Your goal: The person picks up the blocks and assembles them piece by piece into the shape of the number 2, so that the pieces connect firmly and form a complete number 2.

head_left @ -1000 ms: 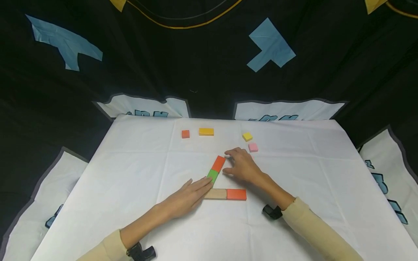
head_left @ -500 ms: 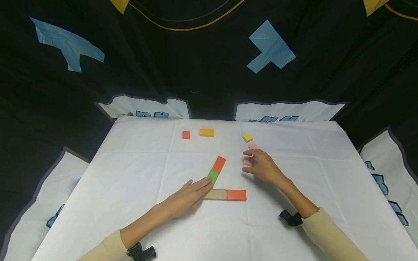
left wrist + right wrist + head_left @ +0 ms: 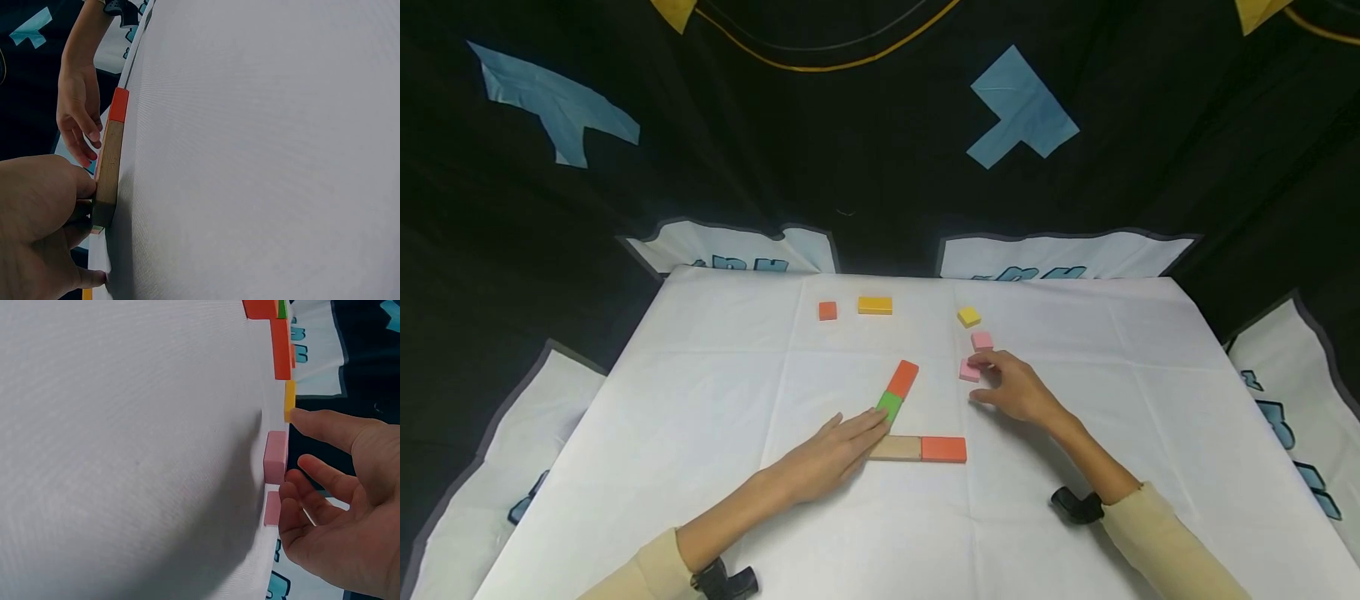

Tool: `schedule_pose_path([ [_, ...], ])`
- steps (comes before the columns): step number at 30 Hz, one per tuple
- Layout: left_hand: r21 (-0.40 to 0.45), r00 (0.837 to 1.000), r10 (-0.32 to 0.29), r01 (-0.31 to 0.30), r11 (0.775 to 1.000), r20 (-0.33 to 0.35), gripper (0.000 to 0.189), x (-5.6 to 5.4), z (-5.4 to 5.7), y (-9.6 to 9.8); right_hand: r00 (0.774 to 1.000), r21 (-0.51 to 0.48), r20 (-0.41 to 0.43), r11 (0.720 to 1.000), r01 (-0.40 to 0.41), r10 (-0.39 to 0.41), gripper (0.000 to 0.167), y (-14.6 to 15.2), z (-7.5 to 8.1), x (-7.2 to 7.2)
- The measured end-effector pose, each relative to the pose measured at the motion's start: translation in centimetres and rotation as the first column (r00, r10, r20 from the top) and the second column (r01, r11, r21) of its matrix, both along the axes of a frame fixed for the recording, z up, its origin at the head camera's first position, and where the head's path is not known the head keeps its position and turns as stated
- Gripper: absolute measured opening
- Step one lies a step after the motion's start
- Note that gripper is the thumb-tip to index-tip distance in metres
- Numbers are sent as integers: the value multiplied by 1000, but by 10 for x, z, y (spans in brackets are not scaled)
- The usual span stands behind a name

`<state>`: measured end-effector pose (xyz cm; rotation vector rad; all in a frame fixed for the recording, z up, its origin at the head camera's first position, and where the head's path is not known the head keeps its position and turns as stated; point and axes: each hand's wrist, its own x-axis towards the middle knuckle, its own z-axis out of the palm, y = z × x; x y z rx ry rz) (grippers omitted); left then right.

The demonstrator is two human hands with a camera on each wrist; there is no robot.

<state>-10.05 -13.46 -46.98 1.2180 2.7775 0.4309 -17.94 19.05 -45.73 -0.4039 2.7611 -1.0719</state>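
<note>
My left hand (image 3: 831,458) lies with extended fingers over the meeting ends of a natural wood block (image 3: 901,448) and a green block (image 3: 889,404), partly hiding both. An orange-red block (image 3: 902,378) continues the slanted row beyond the green one; another orange-red block (image 3: 943,450) extends the wood block to the right. Beside a pink block (image 3: 967,372), my right hand (image 3: 1013,390) hovers with loosely bent fingers. In the right wrist view a gap shows between its thumb and fingers, close by the pink block (image 3: 275,457), with nothing held.
A second pink block (image 3: 982,342) and a yellow block (image 3: 968,317) lie just beyond the right hand. Farther back are a long amber-yellow block (image 3: 875,306) and a small orange block (image 3: 827,311). A white cloth (image 3: 700,400) covers the table.
My right hand has moved right, from beside the slanted row to the nearer pink block, which it hid before. My left hand has stayed in place on the blocks.
</note>
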Motion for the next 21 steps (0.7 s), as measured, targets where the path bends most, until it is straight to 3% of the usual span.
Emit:
schedule_pose_path([
  [13,19,1000,-12,13,1000,-12,50,0,-1,-1,996,26,4,996,83,-84,51,3,-4,-3],
  [21,1,1000,-4,4,1000,7,50,0,1,-1,996,44,-11,996,83,-83,49,0,-8,-9],
])
